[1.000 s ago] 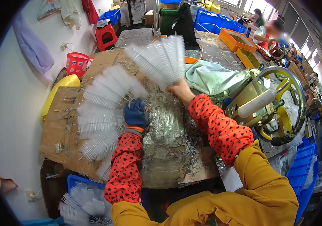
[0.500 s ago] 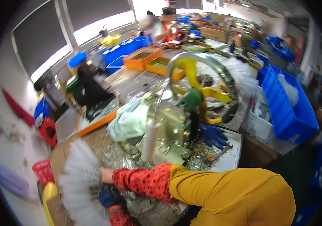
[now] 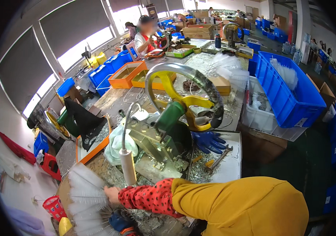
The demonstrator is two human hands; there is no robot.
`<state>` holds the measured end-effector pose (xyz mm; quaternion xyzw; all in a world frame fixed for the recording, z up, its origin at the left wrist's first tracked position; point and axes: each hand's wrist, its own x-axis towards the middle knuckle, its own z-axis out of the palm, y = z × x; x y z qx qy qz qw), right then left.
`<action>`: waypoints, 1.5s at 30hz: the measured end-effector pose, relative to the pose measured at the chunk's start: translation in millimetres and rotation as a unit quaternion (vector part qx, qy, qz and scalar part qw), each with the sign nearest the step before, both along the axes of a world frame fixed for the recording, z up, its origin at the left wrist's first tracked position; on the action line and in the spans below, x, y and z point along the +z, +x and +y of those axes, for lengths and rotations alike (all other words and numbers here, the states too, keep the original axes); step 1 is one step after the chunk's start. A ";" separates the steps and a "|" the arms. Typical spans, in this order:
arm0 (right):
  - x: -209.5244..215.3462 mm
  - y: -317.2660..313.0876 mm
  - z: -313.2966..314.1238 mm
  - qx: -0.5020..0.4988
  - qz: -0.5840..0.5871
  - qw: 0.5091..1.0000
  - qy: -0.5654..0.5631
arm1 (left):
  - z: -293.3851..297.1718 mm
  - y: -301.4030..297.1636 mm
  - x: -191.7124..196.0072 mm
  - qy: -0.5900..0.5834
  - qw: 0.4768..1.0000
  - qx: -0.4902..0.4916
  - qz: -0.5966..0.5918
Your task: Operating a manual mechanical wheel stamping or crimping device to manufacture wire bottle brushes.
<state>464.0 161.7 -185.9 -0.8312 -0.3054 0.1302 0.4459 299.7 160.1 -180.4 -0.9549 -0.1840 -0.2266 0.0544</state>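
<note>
Brushes fanned out at the bench edge, both hands on the bundle

The person's right hand (image 3: 112, 193), bare and reaching across the body in a red spotted sleeve (image 3: 148, 198), is clamped on the wire stems of a fan of white bottle brushes (image 3: 86, 200), gripping where the stems meet so the bristle heads spread apart rather than tangle. The left hand (image 3: 121, 222), in a blue glove, sits low under that same bunch, seemingly steadying it from below; its fingers are mostly hidden, so whether it is closed cannot be told. The brushes hang at the near left corner of the workbench (image 3: 231, 165), well apart from the hand press with its yellow flywheel (image 3: 183, 98). A spare blue glove (image 3: 209, 141) and a wrench (image 3: 218, 158) lie just beside the press, within easy reach.
</note>
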 end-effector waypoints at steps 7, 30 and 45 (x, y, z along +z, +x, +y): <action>2.0 30.8 -73.5 0.038 0.099 0.987 0.122 | 18.1 6.1 -7.2 -0.006 0.999 0.014 0.037; 45.1 -72.4 -207.2 0.129 0.179 0.910 0.352 | -197.2 17.1 45.4 -0.271 0.957 -0.090 -0.058; 19.7 -131.8 -223.9 0.325 0.141 0.903 0.244 | -177.7 -56.1 38.2 -0.269 0.954 -0.037 -0.130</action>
